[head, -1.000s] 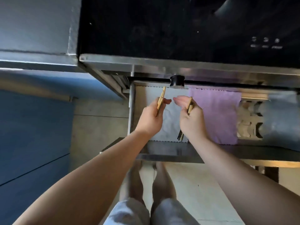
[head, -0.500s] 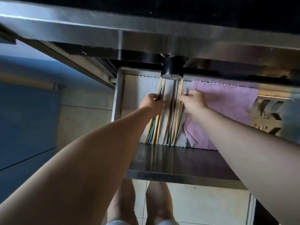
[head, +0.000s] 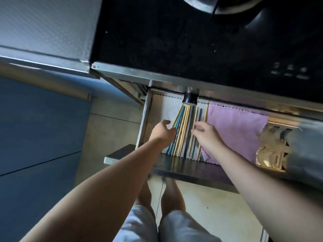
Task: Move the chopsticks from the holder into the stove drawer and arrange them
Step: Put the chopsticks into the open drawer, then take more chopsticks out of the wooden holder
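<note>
The steel stove drawer [head: 183,167] stands pulled out under the black cooktop. Several chopsticks [head: 183,126], wooden and teal, lie lengthwise side by side on a white liner [head: 166,109] in its left part. My left hand [head: 163,131] hovers at the left edge of the bundle, fingers apart and holding nothing. My right hand [head: 205,134] is at the bundle's right side, fingers loosely spread over a few chopsticks, gripping none. No holder is in view.
A pink cloth [head: 237,130] covers the drawer's middle; shiny utensils [head: 272,151] lie at its right end. A black knob [head: 190,99] hangs over the drawer's back. The black cooktop [head: 192,41] is above, a blue cabinet [head: 38,128] to the left, my legs and tiled floor below.
A second ago each hand held chopsticks above the drawer. They were laid down on the liner, and both hands have now let go and drawn slightly apart.
</note>
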### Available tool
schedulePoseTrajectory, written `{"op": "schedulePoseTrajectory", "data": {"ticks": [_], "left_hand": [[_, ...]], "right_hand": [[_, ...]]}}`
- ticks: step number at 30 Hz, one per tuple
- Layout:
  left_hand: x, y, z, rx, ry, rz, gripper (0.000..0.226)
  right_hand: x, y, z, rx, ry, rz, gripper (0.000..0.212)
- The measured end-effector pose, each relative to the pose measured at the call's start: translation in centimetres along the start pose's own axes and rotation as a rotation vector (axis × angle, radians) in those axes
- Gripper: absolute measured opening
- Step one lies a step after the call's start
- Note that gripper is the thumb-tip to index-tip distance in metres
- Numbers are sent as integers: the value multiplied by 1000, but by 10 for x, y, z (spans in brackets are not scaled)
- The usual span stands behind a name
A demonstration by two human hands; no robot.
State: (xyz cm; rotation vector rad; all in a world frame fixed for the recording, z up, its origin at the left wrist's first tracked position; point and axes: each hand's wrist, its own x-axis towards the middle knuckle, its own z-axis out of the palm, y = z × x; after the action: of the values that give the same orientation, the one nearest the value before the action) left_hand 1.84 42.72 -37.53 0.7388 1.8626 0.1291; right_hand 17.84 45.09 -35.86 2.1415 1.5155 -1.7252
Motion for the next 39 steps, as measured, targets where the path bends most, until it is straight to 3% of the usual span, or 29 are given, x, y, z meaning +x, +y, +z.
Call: {"op": "schedulePoseTrajectory", "data": {"ticks": [6, 9, 12, 21, 29, 39], "left_hand": [[-83, -6, -27, 449, 109, 281, 54], [-119, -12, -44, 587, 181, 333, 59], [-154, -23, -65, 571, 266, 348, 62], [-253, -85, -123, 494, 613, 326, 65], [-334, -197, -186, 339, 888, 157, 65], [-465, -424, -247, 140, 1105, -125, 71]], "right_hand": [[-75, -23, -15, -245, -41, -224, 49], [-107, -37, -24, -503, -15, -370, 55], [-137, -54, -27, -705, -10, -498, 58], [-215, -112, 9, -993, -30, -872, 62], [-298, -179, 124, -1018, -72, -1172, 64], [-443, -207, 346, -1004, -259, -1483, 65]]}}
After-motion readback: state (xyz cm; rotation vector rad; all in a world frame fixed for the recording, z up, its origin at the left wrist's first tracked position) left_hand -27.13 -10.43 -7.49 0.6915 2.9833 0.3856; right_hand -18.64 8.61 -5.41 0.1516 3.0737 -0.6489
